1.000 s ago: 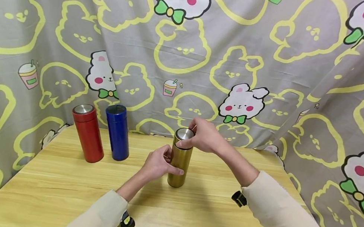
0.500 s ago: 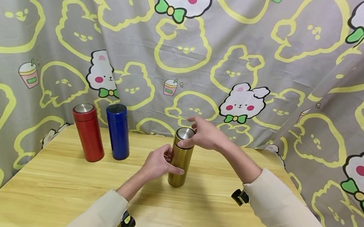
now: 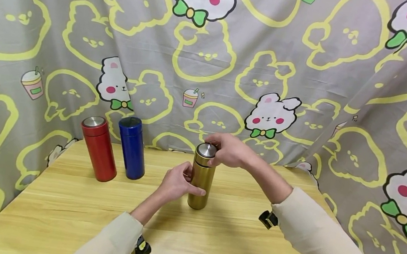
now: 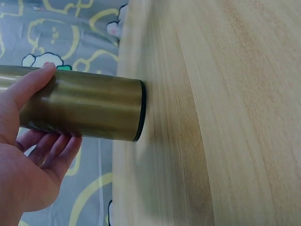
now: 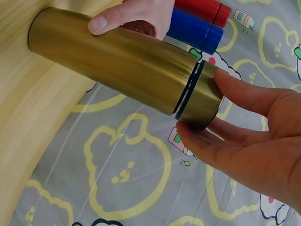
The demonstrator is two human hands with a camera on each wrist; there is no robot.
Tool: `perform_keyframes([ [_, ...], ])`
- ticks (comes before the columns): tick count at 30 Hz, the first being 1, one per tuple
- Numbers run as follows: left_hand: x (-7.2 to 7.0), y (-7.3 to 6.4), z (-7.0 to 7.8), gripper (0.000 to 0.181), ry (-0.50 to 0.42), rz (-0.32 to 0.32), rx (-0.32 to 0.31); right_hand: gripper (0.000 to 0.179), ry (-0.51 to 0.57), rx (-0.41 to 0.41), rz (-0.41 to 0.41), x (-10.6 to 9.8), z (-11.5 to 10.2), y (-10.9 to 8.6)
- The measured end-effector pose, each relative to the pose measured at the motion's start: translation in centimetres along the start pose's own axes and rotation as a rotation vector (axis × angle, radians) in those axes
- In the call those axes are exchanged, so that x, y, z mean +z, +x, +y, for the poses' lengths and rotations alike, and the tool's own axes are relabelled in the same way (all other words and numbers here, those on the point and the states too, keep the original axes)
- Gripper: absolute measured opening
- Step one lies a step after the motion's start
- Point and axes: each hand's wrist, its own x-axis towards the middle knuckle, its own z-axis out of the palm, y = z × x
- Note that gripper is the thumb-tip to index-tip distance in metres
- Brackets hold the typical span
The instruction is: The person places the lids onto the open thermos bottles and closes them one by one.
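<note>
A gold thermos (image 3: 204, 178) stands upright on the table in the head view. My left hand (image 3: 177, 183) grips its body from the left, thumb across the front and fingers behind, as the left wrist view confirms with the gold body (image 4: 96, 106) between thumb and fingers. At the top, my right hand (image 3: 232, 152) holds the gold lid (image 3: 203, 159), which has a silvery disc on top. Seen from the right wrist, thumb and fingers lie on opposite sides of the lid (image 5: 203, 96). A narrow dark gap runs between lid and body.
A red thermos (image 3: 98, 153) and a blue thermos (image 3: 132, 152) stand upright side by side at the left of the wooden table (image 3: 65, 212). Behind the table hangs a grey patterned curtain (image 3: 207, 89).
My right hand's fingers loosened and lifted off the lid's far side half a second ago, then closed round the lid again, with the thumb further right. The left hand stayed put.
</note>
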Motion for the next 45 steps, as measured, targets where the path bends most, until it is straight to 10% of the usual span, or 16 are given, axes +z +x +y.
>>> perform_keyframes([
  [25,-0.2,-0.3,0.2,0.058,0.018,0.012,0.014,0.061,-0.098,0.099,0.223,2.1,0.1,0.0],
  [45,-0.1,-0.2,0.1,0.058,0.013,-0.003,0.009,0.083,-0.032,0.074,0.078,0.5,-0.2,-0.3],
])
